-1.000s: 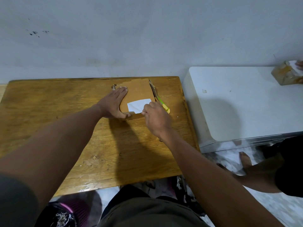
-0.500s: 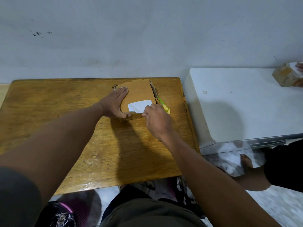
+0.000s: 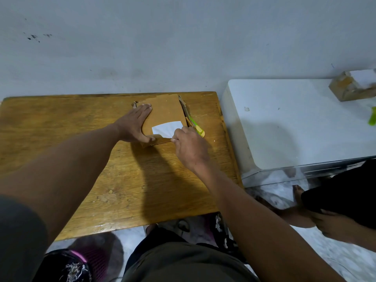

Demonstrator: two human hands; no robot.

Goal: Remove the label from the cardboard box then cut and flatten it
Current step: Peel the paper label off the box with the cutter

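A brown cardboard box [image 3: 165,110] lies on the wooden table [image 3: 81,127] near its far edge. A white label [image 3: 165,128] is stuck on the box's near part, with its lower right corner lifted. My left hand [image 3: 135,125] lies flat on the box's left side, fingers spread, pressing it down. My right hand [image 3: 189,145] pinches the label's lower right edge between thumb and fingers. A green and yellow cutter [image 3: 196,128] lies on the table just right of the box, partly hidden behind my right hand.
A white table [image 3: 295,123] stands to the right, with a taped cardboard box [image 3: 352,88] and a green object [image 3: 372,119] at its far right. Another person's leg [image 3: 345,192] and hand [image 3: 333,226] are at lower right. A grey wall runs behind both tables.
My right hand has shifted slightly along the label's near edge, and more of the label's corner looks lifted. The other person's hand has left the far box.
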